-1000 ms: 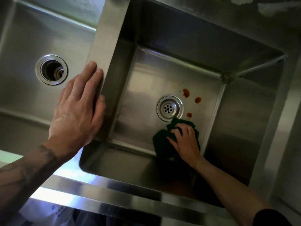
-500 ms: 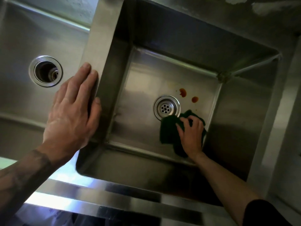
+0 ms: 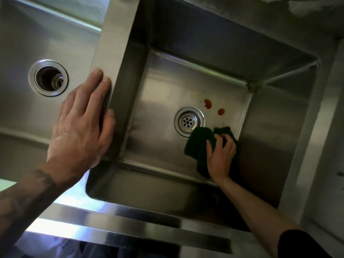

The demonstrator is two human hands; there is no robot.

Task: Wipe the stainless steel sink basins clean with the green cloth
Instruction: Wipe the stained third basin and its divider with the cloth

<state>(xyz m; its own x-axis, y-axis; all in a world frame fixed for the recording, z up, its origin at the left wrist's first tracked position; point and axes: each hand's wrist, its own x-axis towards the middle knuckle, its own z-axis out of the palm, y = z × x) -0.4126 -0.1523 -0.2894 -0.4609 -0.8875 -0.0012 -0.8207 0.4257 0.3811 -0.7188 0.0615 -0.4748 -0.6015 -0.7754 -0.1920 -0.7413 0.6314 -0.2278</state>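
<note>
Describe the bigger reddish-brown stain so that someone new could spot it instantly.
Start in the right basin, the one whose drain strainer has small holes. Just past that strainer, up-right in view, sit two reddish-brown spots. The bigger stain is the irregular blotch nearer the strainer; the small round spot lies closer to the green cloth.

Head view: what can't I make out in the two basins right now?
Head view only.
The right basin floor under the cloth and right hand: covered, any stain there unseen.
Its near wall: deep shadow.
The left basin: cut by the frame's left edge, partly behind the left hand.
The left drain: inside too dark.
</note>
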